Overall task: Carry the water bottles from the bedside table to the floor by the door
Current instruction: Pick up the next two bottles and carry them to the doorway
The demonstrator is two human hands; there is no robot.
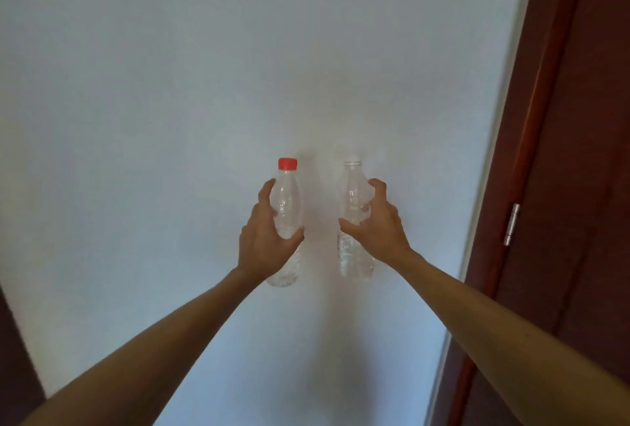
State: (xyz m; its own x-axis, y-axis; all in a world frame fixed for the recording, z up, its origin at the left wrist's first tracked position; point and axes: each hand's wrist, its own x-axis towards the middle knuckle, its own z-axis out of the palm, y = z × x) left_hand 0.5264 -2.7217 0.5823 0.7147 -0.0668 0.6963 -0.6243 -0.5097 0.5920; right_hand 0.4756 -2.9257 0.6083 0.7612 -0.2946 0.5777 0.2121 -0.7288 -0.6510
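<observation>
Both bare arms reach straight forward, side by side. The left hand (264,241) curls round the middle of a clear bottle with a red cap (288,207), thumb on its right side. The right hand (378,228) grips a second clear bottle (353,187), whose cap looks pale. Both bottles are held upright and apart before a plain white surface, with a brown door (579,187) at the right.

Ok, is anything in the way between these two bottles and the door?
Nothing visible. The left hand grips the red-capped bottle, the right hand the other bottle; only bare wall lies between them and the door frame. The floor is unseen.
</observation>
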